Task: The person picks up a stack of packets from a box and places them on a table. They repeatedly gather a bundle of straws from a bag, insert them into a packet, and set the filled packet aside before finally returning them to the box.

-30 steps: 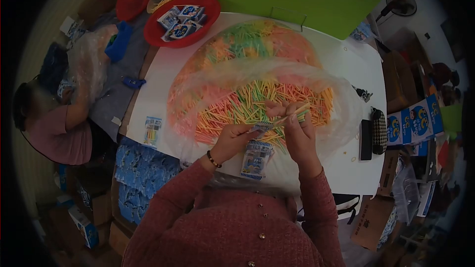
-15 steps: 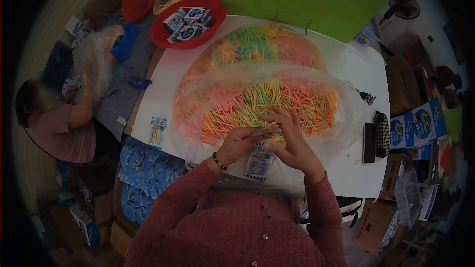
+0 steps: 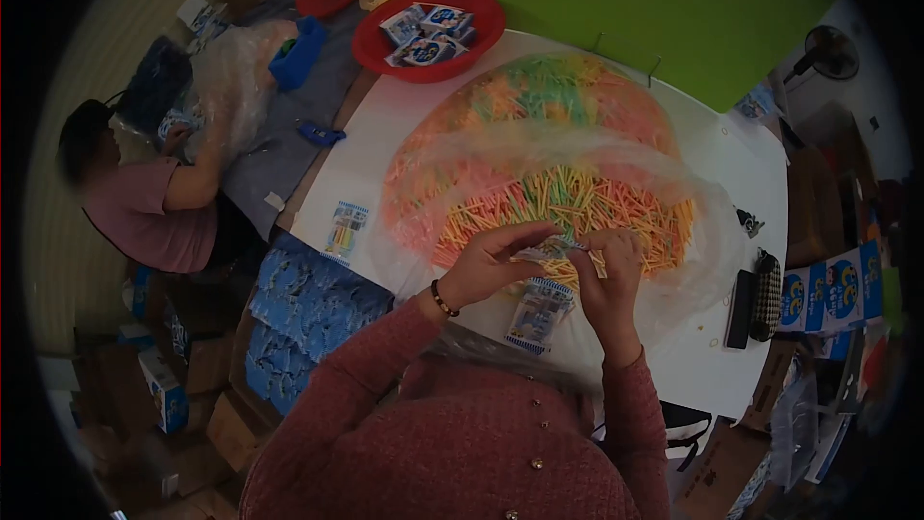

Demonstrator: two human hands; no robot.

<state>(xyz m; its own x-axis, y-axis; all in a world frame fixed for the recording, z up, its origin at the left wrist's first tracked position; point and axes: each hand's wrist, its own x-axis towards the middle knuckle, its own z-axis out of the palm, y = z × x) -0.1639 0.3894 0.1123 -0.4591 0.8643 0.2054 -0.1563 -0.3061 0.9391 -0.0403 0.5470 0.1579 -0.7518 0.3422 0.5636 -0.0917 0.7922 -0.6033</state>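
Both hands meet over the near edge of a big clear plastic bag (image 3: 717, 221) full of thin pink, yellow, orange and green sticks (image 3: 558, 195). My left hand (image 3: 489, 265), with a beaded bracelet at the wrist, is closed on one side of a small clear packet (image 3: 551, 249). Pinching that packet's other end is my right hand (image 3: 616, 265). What is inside the packet is hard to make out. Just below the hands lies a printed packet (image 3: 539, 316) with striped ends. A similar packet (image 3: 346, 231) rests on the white table (image 3: 322, 183) to the left.
A red bowl (image 3: 481, 48) of packets stands at the back left. Blue packets (image 3: 298, 323) are heaped below the table's left edge. A black box (image 3: 740, 310) and a checked pouch (image 3: 766, 295) lie at the right. A co-worker (image 3: 159, 197) sits at the left.
The view has shifted, so the scene sits further right. My right hand, earlier with fingers spread, has closed on the small packet. The left hand still holds the packet's other side.
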